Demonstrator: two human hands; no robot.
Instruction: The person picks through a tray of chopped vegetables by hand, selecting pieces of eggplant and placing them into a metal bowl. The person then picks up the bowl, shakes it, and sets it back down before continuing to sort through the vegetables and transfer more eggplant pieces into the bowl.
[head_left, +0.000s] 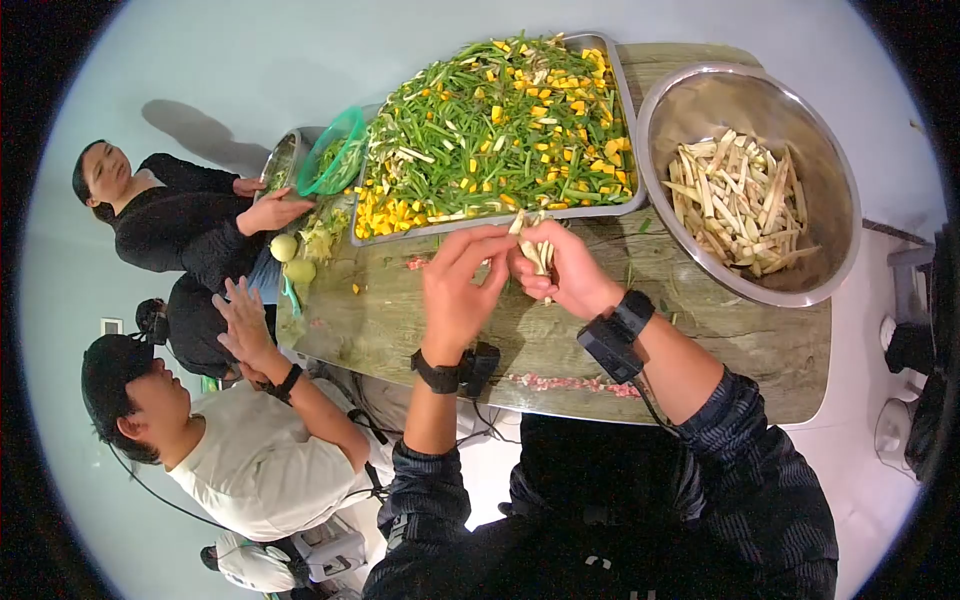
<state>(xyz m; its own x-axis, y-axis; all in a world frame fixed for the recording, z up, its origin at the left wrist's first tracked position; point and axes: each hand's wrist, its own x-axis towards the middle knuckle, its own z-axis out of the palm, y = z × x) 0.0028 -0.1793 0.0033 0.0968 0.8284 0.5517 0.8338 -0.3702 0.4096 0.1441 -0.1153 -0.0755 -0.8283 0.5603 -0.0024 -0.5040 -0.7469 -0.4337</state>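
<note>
A small bunch of pale vegetable strips (pixel 537 256), perhaps eggplant, is gripped in my right hand (pixel 572 270) above the wooden-patterned table. My left hand (pixel 460 285) meets it from the left, thumb and fingers pinched at the upper end of a strip. Just beyond both hands lies a large metal tray (pixel 640 190) heaped with cut green vegetables (pixel 450 130) and yellow cubes (pixel 385 210). To the right stands a big steel bowl (pixel 705 95) holding many similar pale strips (pixel 740 200).
Pinkish scraps (pixel 575 383) lie along the table's (pixel 720 350) near edge. At the left are a green basket (pixel 340 150), round pale-green vegetables (pixel 284 247) and a peeler-like green tool (pixel 291 296). A person in black (pixel 180 220) and one in white (pixel 270 450) work there.
</note>
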